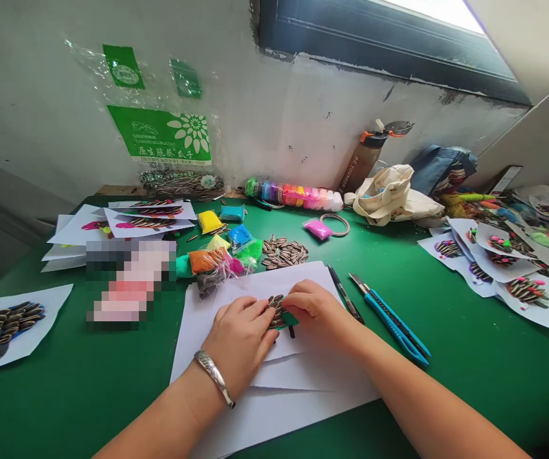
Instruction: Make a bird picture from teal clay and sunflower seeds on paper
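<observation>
On a stack of white paper [278, 421] lies a patch of green clay [289, 320] partly covered with rows of striped sunflower seeds [275, 310]. My left hand [240, 338], with a silver bracelet at the wrist, rests on the paper; its fingers stretch out and touch the left edge of the seeds. Above the right edge of the clay, my right hand [315, 312] is closed in a pinch, and whatever its fingertips hold is hidden. Beyond the paper sits a loose pile of sunflower seeds [284, 252].
To the right lie a black pen [345, 293] and a blue utility knife [391, 319]. Bagged clay [207, 260] sits behind the paper. Seed-covered pictures lie at left [6, 328] and right [527, 290]. A bottle [365, 159] and cloth bag [384, 194] stand near the wall.
</observation>
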{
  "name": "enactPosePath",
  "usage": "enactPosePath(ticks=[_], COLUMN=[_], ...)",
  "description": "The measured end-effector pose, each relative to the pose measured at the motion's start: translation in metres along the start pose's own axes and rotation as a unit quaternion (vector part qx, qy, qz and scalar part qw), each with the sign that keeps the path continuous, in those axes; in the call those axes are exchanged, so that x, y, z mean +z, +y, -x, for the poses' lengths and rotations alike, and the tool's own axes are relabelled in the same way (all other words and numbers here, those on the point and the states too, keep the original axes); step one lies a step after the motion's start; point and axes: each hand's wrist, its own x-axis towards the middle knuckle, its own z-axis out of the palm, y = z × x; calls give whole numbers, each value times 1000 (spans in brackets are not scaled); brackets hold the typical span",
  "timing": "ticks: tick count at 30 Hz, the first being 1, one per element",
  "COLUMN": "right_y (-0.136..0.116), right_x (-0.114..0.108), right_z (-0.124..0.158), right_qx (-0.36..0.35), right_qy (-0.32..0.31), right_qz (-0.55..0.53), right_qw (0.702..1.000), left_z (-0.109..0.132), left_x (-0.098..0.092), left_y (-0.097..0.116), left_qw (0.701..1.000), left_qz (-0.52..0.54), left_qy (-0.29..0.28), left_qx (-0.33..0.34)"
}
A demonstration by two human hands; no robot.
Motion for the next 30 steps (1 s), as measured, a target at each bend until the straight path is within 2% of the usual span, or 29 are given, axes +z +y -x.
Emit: enactPosePath(ticks=[7, 11, 14, 21, 30], right_y=[1, 0, -1, -3, -11], right_x=[1, -7, -10, -3, 2], right_z=[3, 6, 6, 6, 4], right_qx=[-21, 24, 46, 22, 1], right_qy=[-9, 26, 24, -10, -13], right_qz=[26, 47, 70, 135, 193], right_qw=[999, 998, 996, 991, 981], left_z=[0, 0, -1, 0, 0], left_x=[1, 0, -1, 1, 4], left_y=[-1, -1, 0, -1, -1], left_qw=[1000, 1000, 1000, 1000, 1000], left_qz=[-3, -4, 1, 1, -20], left_qy=[14, 3, -7, 14, 13], left_qx=[8, 8, 6, 10, 11])
